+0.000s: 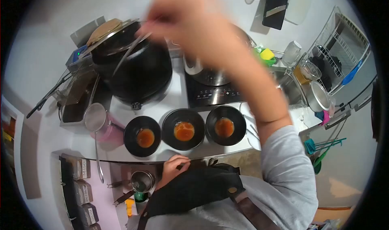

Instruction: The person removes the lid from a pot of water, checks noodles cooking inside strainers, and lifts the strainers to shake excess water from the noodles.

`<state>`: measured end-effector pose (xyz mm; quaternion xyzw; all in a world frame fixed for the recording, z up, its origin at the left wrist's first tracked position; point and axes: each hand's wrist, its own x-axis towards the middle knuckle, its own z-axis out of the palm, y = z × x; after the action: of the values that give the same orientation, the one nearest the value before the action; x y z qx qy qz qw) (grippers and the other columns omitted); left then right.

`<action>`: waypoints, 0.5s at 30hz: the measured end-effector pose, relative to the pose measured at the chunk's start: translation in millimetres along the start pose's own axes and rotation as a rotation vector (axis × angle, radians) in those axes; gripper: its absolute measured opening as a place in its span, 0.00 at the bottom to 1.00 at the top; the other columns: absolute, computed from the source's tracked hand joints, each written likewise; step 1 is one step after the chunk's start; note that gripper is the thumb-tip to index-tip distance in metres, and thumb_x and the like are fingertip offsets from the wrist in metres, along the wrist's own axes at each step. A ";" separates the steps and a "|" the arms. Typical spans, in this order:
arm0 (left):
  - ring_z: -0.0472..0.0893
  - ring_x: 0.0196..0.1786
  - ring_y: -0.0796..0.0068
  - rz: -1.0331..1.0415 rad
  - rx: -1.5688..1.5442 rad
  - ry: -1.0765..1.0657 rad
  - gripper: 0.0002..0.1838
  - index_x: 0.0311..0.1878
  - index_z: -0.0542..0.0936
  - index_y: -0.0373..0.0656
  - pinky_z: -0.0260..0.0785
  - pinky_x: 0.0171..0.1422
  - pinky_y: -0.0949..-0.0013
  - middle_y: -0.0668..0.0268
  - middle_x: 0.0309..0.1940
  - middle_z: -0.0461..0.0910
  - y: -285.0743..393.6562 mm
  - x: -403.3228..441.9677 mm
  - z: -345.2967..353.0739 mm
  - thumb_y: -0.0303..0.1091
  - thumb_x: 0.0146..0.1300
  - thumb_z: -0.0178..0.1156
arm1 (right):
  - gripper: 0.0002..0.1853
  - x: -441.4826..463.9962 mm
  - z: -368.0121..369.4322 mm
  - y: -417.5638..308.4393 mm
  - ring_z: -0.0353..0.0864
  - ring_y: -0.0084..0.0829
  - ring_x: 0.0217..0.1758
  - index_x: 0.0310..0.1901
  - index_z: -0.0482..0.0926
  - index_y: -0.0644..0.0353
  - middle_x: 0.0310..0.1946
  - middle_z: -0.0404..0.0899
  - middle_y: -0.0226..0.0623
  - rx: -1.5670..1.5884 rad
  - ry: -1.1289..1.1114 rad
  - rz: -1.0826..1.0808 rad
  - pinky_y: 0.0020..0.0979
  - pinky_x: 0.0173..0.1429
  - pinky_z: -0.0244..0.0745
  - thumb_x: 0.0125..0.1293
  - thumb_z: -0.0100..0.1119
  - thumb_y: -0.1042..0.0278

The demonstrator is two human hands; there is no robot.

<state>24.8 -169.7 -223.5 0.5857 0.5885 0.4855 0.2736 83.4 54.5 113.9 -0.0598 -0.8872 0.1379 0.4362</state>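
My right hand [178,15], smeared by motion, is raised high over the stove area. Its fingers are closed round a long thin metal utensil [127,53], which slants down in front of a large black pot [139,74]; its lower end cannot be made out. My left hand [175,167] rests low by the counter's front edge with its fingers curled together and nothing visible in them. Just beyond it stand three black bowls, the left [131,149], middle [168,139] and right [239,134], each with a little orange-brown liquid inside.
Behind the black pot, a lid [111,35] leans at a tilt. A steel pot [194,64] sits on an induction cooker [216,95], partly hidden by my right arm. A sieve [95,117] lies over a pink jug [109,134] at left. The sink [289,86] is at right.
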 end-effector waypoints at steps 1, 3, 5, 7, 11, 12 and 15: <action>0.83 0.38 0.73 0.119 0.030 -0.005 0.07 0.36 0.84 0.39 0.77 0.40 0.73 0.61 0.38 0.82 15.2 13.7 -8.4 0.24 0.52 0.68 | 0.08 -3.3 -37.9 19.7 0.79 0.21 0.26 0.32 0.84 0.59 0.23 0.82 0.30 -0.114 0.110 -0.007 0.25 0.32 0.73 0.60 0.66 0.63; 0.83 0.37 0.71 0.190 0.224 0.133 0.06 0.34 0.84 0.42 0.76 0.41 0.69 0.64 0.33 0.83 54.3 42.3 -20.8 0.24 0.50 0.67 | 0.06 4.1 -106.7 45.5 0.82 0.28 0.24 0.28 0.83 0.65 0.25 0.84 0.40 -0.223 0.130 0.191 0.29 0.29 0.78 0.57 0.66 0.72; 0.83 0.35 0.72 0.400 0.293 0.295 0.05 0.30 0.83 0.43 0.74 0.42 0.70 0.65 0.31 0.84 85.8 96.2 -45.0 0.22 0.49 0.64 | 0.09 -8.2 -149.4 137.1 0.79 0.21 0.26 0.32 0.85 0.59 0.24 0.82 0.30 -0.298 0.081 0.233 0.23 0.32 0.72 0.58 0.68 0.62; 0.81 0.47 0.67 0.400 0.396 0.483 0.12 0.40 0.81 0.39 0.71 0.54 0.69 0.59 0.44 0.82 88.4 150.7 -73.2 0.20 0.50 0.61 | 0.12 -10.5 -150.3 171.3 0.82 0.20 0.26 0.33 0.85 0.61 0.22 0.83 0.35 -0.479 -0.020 0.282 0.22 0.33 0.74 0.57 0.69 0.59; 0.65 0.68 0.59 0.171 -0.157 0.561 0.40 0.68 0.58 0.33 0.59 0.69 0.62 0.44 0.65 0.64 118.0 306.9 -104.7 0.43 0.60 0.65 | 0.10 -22.3 -101.4 279.3 0.82 0.30 0.22 0.26 0.84 0.60 0.20 0.82 0.38 -0.261 -0.120 0.261 0.31 0.32 0.76 0.51 0.70 0.62; 0.64 0.69 0.56 0.050 -0.180 0.594 0.51 0.69 0.55 0.30 0.57 0.70 0.61 0.40 0.65 0.61 119.7 337.6 -100.4 0.53 0.53 0.70 | 0.10 -21.4 -85.8 300.9 0.82 0.36 0.24 0.26 0.84 0.59 0.22 0.82 0.41 -0.336 -0.124 0.168 0.34 0.34 0.77 0.47 0.72 0.62; 0.71 0.62 0.59 -0.208 -0.141 0.615 0.50 0.62 0.66 0.27 0.62 0.65 0.63 0.44 0.57 0.71 80.4 417.5 -95.6 0.55 0.45 0.74 | 0.10 -7.1 -51.4 329.9 0.83 0.42 0.31 0.28 0.84 0.58 0.26 0.83 0.42 -0.381 -0.298 0.115 0.37 0.41 0.78 0.46 0.72 0.64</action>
<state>-94.8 192.4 -12.5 0.3283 0.6651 0.6486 0.1709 123.7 377.7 40.4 -0.1703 -0.9469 -0.0001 0.2727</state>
